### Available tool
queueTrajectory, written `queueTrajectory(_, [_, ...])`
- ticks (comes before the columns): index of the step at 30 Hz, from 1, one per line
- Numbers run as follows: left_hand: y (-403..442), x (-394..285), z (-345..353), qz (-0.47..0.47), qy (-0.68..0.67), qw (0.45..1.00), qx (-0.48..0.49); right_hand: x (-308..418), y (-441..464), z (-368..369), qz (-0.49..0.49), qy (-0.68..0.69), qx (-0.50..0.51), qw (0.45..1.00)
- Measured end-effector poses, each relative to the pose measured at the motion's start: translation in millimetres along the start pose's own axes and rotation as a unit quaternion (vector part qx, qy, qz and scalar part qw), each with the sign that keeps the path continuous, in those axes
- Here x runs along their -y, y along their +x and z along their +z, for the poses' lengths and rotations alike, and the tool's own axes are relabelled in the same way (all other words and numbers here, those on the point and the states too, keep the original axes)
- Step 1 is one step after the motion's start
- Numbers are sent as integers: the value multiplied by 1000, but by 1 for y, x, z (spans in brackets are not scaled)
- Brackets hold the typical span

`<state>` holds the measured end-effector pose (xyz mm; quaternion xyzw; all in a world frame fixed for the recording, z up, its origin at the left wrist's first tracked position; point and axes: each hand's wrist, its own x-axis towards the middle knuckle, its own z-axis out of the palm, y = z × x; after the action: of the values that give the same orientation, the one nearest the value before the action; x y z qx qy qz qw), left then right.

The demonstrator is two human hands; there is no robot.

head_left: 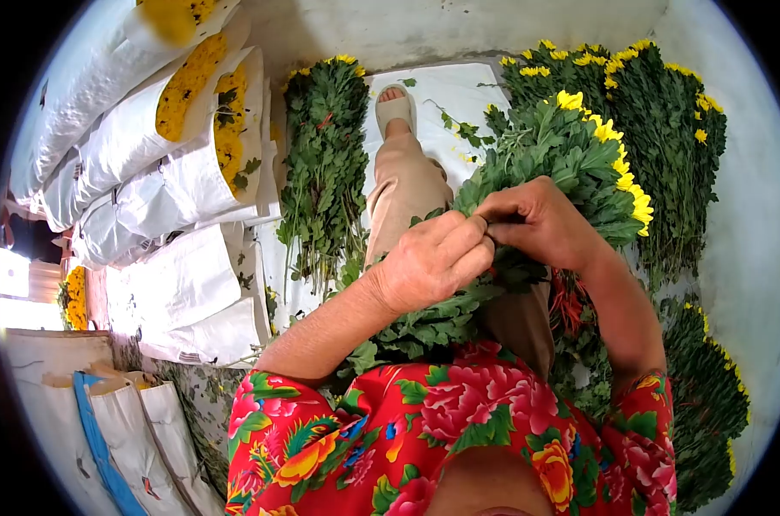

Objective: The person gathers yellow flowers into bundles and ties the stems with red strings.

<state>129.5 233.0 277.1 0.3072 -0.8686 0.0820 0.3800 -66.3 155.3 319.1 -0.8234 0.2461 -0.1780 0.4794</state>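
Observation:
A large bunch of yellow flowers (pixel 571 163) with green leaves lies across my lap, its blooms toward the upper right. My left hand (pixel 442 256) is closed on top of the stems, fingers curled. Right beside it my right hand (pixel 540 225) is pinched, its thumb and fingertips meeting the left fingers over the bunch. What the fingertips hold is too small to make out. Red ties (pixel 567 303) hang below my right hand.
White wrapped bundles of yellow flowers (pixel 184 95) are stacked at the left. Loose flower bunches lie at the upper middle (pixel 325 155), upper right (pixel 657 155) and lower right (pixel 708 404). A white sheet (pixel 446 86) lies under my foot. Upright white packs (pixel 132 430) stand lower left.

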Motion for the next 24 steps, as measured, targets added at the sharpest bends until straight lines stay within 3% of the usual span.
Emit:
queueTrajectory(4, [2,-1,-3,-14,2,1000,1,4,-3,3,18,-23,-41,999])
queueTrajectory(6, [1,-6,1,-116,-17,993,-23,4,-4,6,4,-15,-56,998])
queueTrajectory(9, [1,-11,1,-151,27,988,0,8,-7,10,-18,-49,-84,995])
queueTrajectory(16, [7,-12,-1,-190,31,980,-45,8,-10,13,-32,-104,-107,988])
queueTrajectory(24, [13,-6,-10,-185,25,981,50,7,-12,22,-45,-133,-154,978])
